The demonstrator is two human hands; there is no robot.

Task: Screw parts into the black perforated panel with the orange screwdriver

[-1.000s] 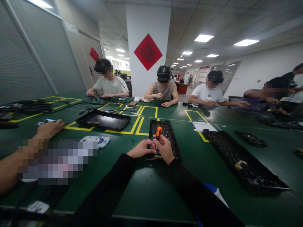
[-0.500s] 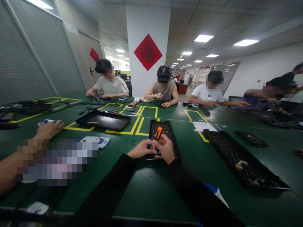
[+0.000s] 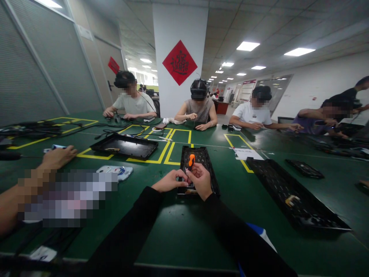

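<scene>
A black plastic housing [image 3: 208, 161] with a ribbed inside lies lengthwise in front of me. Over its near half, my right hand [image 3: 201, 181] pinches an orange and black screwdriver [image 3: 191, 160] below the top of its handle. The handle points up and the thin shaft runs down toward the housing. My left hand [image 3: 170, 181] is beside the shaft at the housing's left side, thumb and forefinger curled toward each other near the screwdriver's lower end. Whatever sits between those fingertips is too small to make out. The screwdriver's tip is hidden by my fingers.
Another black housing [image 3: 123, 147] lies at left, and a long black one [image 3: 288, 192] at right. A co-worker's hand [image 3: 59, 157] is at far left, near a phone-like case [image 3: 123, 172]. White paper [image 3: 248, 154] lies beyond. Several people sit across the green table [image 3: 170, 242].
The screwdriver handle has tipped slightly left, and more of its shaft shows. My left fingers have shifted slightly down near the shaft. Both hands stay over the housing.
</scene>
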